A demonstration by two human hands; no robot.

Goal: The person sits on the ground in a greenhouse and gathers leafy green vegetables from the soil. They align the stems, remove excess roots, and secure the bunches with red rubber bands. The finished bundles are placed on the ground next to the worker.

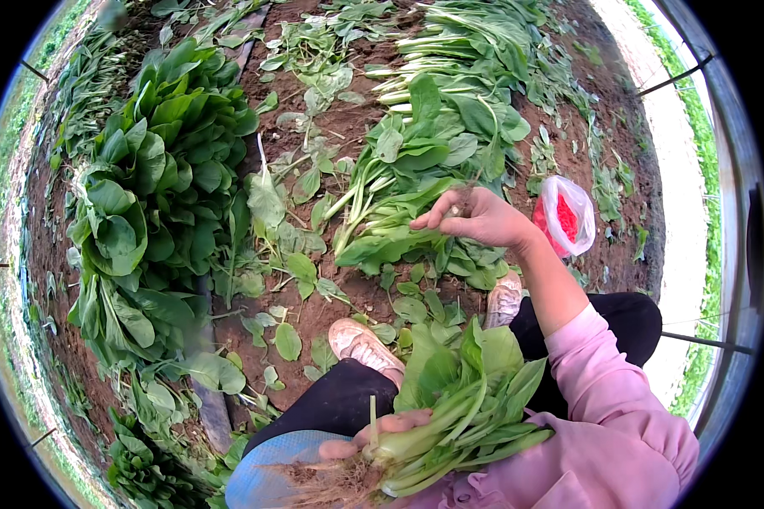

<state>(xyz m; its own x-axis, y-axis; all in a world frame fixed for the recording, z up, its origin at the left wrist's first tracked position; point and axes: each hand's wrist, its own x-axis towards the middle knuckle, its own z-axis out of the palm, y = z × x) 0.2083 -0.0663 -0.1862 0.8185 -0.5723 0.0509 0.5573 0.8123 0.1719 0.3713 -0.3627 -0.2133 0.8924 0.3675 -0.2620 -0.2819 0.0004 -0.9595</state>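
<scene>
At my lap, my left hand grips a bunch of leafy green vegetables. Its pale stalks and tangled brown roots point down and left, while broad leaves spread up and right. My right hand is stretched out over a row of laid-down greens, fingers bent. A blurred brown, root-like bit shows by its fingers; whether it is held I cannot tell. The greens in that row lie with pale stalk ends to the left.
A dense row of upright leafy greens stands on the left. Loose leaves litter the brown soil around my shoes. A white plastic bag with red contents sits right of my right hand. A dark strip runs along the ground.
</scene>
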